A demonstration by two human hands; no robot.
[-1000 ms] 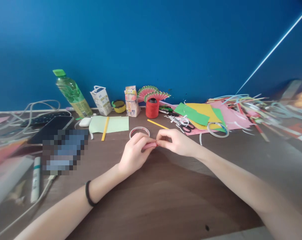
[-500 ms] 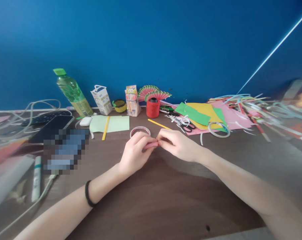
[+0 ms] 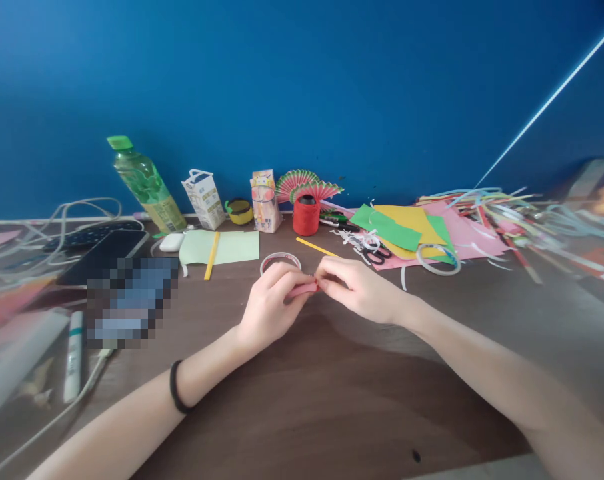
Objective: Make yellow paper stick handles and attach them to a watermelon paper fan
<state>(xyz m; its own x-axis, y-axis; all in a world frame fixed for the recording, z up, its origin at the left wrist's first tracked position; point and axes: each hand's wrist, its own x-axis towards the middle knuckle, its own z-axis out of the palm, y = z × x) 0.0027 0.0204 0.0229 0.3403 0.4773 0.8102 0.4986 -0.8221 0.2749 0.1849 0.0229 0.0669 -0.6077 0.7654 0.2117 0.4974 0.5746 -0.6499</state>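
Both my hands meet at the middle of the brown table (image 3: 332,387). My left hand (image 3: 269,307) is closed, pinching a small folded pink paper strip (image 3: 303,289) between thumb and fingers. From the right, my right hand (image 3: 355,288) pinches the same strip's end with its fingertips. Most of the strip is hidden inside my fingers. Just behind my left hand lies a clear tape roll (image 3: 280,261). A black band circles my left wrist.
Along the blue wall stand a green bottle (image 3: 145,183), a milk carton (image 3: 203,199), a small printed carton (image 3: 265,200), pink paper fans (image 3: 307,185) and a red thread spool (image 3: 306,215). Coloured paper sheets (image 3: 407,230), scissors (image 3: 375,253) and paper strips lie right. Cables, a marker (image 3: 73,353) and a pale green sheet (image 3: 219,247) lie left.
Almost nothing: both hands stay pinched on the pink strip, with only slight finger shifts.
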